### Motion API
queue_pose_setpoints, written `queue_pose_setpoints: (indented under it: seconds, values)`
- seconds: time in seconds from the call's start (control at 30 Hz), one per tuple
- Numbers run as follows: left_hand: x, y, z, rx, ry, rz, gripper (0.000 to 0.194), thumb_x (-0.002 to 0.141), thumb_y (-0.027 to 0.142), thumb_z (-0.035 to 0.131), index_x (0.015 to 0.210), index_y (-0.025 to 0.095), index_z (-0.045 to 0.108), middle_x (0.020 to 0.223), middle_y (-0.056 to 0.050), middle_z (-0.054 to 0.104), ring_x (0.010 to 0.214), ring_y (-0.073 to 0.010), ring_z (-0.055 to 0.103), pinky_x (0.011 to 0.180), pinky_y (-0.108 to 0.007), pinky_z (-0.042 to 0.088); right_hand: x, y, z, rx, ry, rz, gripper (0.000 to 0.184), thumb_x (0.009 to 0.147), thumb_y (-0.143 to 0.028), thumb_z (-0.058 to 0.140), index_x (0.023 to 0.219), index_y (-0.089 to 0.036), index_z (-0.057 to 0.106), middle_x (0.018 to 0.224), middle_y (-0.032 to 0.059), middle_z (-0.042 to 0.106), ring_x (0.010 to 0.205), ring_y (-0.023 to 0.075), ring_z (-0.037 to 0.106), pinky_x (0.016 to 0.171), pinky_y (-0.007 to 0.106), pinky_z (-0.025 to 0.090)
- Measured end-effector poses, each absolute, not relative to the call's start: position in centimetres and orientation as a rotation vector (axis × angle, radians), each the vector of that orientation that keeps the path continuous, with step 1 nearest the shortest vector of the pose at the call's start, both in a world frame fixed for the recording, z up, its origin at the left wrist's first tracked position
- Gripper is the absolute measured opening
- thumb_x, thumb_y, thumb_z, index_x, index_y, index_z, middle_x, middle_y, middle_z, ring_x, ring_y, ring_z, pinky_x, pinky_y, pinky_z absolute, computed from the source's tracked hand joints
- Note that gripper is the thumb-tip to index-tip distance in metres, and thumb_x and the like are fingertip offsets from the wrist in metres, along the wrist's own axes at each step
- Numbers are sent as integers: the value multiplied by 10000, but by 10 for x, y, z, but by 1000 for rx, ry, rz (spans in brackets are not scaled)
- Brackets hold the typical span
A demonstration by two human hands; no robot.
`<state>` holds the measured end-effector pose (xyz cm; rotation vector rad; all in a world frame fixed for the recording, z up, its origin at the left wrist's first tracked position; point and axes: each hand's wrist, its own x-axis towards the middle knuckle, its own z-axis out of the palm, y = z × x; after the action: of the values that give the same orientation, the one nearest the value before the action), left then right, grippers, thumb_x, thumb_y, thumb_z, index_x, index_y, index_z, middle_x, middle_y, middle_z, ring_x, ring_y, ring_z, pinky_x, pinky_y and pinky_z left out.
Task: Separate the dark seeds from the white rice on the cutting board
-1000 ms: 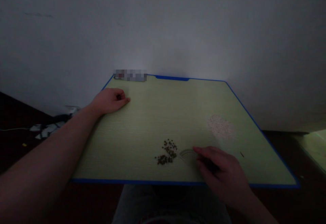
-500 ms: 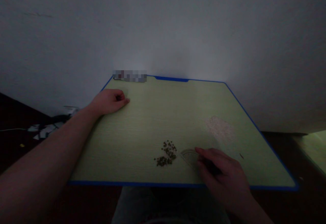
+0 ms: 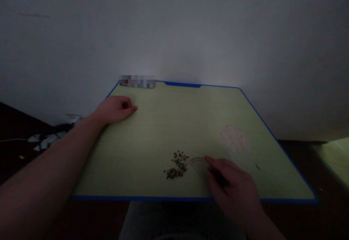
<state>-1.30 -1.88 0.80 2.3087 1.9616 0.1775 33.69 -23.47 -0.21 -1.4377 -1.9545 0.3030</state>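
A clear protractor (image 3: 198, 163) with a curved, marked edge lies low over the table, pinched at its right side by my right hand (image 3: 234, 185). Its arc comes up close to the right edge of a scattered pile of small dark grains (image 3: 178, 165); whether it touches them I cannot tell. Farther right and back is a patch of fine pale grains (image 3: 235, 138). My left hand (image 3: 117, 108) rests at the left side of the table, its fingers curled into a loose fist with nothing seen in it.
The pale table (image 3: 163, 123) has a blue rim and stands against a grey wall (image 3: 174, 29). At its back left corner lies a blurred-out item (image 3: 137, 81). A small dark sliver (image 3: 257, 167) lies on the right. Cables and papers (image 3: 51, 136) are on the floor at left.
My right hand has moved slightly left with the protractor, bringing its edge closer to the dark grains. My left hand stays where it was on the table.
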Motion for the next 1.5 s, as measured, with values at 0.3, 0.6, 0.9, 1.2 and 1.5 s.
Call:
queue_pose_setpoints:
  seconds: [0.3,0.6,0.9,1.2,1.5]
  values:
    - [-12,-20,10,2313,1954,182,386,781,562,483,691,197,571,660,-31,602,635,-179,540,593,-295,360,341,-237,-1,-1433,-1924,265,257,855,-179,544,1052,-167,708,794,67,741,642,169,704,586,254,606]
    - [-13,-21,12,2311,1892,188,405,801,577,485,708,190,560,655,-20,589,640,-163,511,587,-283,344,327,-233,0,-1480,-1953,265,293,869,-165,491,1058,-132,713,810,78,749,668,171,715,616,272,615]
    - [-11,-23,14,2322,1853,198,377,822,539,497,713,182,550,659,-13,564,641,-154,492,602,-280,328,354,-232,-1,-1590,-1860,134,279,870,-223,547,1063,-113,716,820,81,742,667,174,705,625,263,605]
    - [-11,-21,12,2313,1899,195,386,791,557,477,690,193,555,636,-30,576,615,-174,516,587,-293,340,326,-227,-1,-1544,-1929,291,310,877,-184,508,1099,-99,706,829,84,735,696,173,699,656,271,591]
    - [-11,-20,11,2331,1890,192,412,778,569,453,718,189,599,684,-48,618,648,-191,548,599,-293,352,377,-208,-6,-1768,-1804,10,335,864,-284,546,1087,-107,722,911,119,752,674,216,695,642,342,581]
